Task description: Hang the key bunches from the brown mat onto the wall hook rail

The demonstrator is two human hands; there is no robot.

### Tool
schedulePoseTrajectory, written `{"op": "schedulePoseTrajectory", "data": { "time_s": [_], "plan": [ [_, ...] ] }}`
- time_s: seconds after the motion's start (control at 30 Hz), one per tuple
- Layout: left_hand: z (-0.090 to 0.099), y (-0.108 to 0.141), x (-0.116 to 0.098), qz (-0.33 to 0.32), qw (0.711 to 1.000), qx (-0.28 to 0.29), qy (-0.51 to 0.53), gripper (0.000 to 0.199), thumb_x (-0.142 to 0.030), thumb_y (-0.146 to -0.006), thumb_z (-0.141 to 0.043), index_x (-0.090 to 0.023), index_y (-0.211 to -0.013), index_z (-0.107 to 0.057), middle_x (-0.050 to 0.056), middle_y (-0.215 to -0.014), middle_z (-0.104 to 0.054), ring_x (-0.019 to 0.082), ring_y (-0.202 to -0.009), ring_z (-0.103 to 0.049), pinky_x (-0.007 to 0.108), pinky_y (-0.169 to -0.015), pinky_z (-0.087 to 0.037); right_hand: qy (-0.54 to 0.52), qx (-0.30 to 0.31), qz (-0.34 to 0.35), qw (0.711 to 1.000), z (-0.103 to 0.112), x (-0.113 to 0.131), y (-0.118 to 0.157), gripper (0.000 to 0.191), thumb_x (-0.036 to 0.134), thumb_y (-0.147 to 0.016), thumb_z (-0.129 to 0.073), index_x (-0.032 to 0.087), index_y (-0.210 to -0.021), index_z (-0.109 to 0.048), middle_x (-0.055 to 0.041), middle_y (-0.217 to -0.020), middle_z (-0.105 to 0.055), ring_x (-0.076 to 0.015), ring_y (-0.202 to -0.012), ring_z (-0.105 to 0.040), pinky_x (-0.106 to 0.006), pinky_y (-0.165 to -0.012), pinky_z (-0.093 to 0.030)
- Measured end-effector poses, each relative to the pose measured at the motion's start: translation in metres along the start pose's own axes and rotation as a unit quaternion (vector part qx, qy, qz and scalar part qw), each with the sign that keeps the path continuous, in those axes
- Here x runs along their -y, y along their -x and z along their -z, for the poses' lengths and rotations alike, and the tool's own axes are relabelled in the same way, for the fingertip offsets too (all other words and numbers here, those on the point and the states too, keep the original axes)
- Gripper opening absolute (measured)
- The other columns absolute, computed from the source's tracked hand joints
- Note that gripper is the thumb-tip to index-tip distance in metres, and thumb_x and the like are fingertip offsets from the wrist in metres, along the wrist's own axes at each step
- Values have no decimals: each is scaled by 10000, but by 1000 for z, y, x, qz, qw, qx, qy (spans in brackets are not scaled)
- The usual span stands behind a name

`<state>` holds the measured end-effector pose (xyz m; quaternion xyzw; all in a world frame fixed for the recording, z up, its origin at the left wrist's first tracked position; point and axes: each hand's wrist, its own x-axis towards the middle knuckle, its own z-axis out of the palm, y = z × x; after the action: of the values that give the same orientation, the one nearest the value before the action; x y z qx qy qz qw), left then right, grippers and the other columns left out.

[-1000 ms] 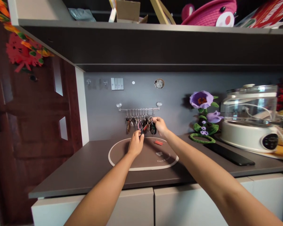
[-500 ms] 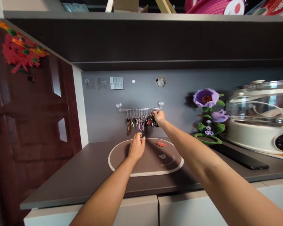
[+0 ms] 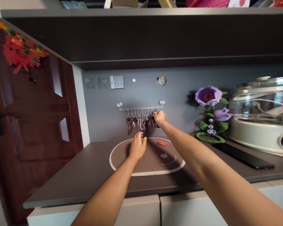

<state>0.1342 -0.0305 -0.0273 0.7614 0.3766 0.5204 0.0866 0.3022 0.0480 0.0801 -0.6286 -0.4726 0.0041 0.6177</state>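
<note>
A clear hook rail is fixed to the grey back wall, and several bunches of keys hang from it, a pink loop among them. At the rail's right end my right hand is closed in a pinch on a key ring, its fingertips partly hiding the ring and nearby keys. My left hand hovers above the brown oval mat, fingers loosely bent and apart, holding nothing. On the mat, right of that hand, lies a small red tag.
Right of the mat are a purple flower ornament, a black phone and a cream appliance with a clear top. A dark shelf overhangs the counter. A dark red door stands at left.
The view has shifted slightly. My right hand stays at the rail's right end, its fingers moved a little at the keys. My left hand keeps its place over the mat.
</note>
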Motion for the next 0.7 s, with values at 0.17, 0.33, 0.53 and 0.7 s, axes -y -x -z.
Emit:
{"op": "schedulePoseTrajectory", "data": {
  "time_s": [0.17,0.33,0.53,0.7],
  "plan": [
    [0,0,0,0,1000,-5,1,256,-259,-795,-405,-167,-1027,-459,114,-1022,-544,192,-914,-539,357,-837,-399,-25,8,-7,1000,1,-4,8,192,279,-694,-478,154,-640,-613,-60,-658,-617,-140,-607,-517,-253,-641,-386],
    [1,0,0,3,1000,0,13,240,-250,-788,-411,-173,-1008,-466,104,-1001,-548,187,-909,-538,348,-830,-400,-39,13,-11,999,-1,-7,12,213,287,-702,-469,142,-706,-625,-62,-695,-628,-135,-613,-520,-251,-644,-388],
    [1,0,1,4,1000,1,24,243,-251,-779,-430,-183,-1010,-466,86,-973,-555,176,-888,-543,344,-834,-398,-73,32,4,997,-1,-14,12,227,264,-702,-452,138,-764,-630,-52,-737,-636,-131,-655,-537,-257,-691,-398],
    [-1,1,2,-2,1000,5,18,253,-254,-780,-432,-179,-1020,-462,89,-968,-555,161,-812,-556,345,-815,-411,-69,50,8,996,7,-15,20,207,225,-701,-460,150,-794,-628,-57,-800,-643,-145,-737,-563,-274,-754,-402]
  ]
}}
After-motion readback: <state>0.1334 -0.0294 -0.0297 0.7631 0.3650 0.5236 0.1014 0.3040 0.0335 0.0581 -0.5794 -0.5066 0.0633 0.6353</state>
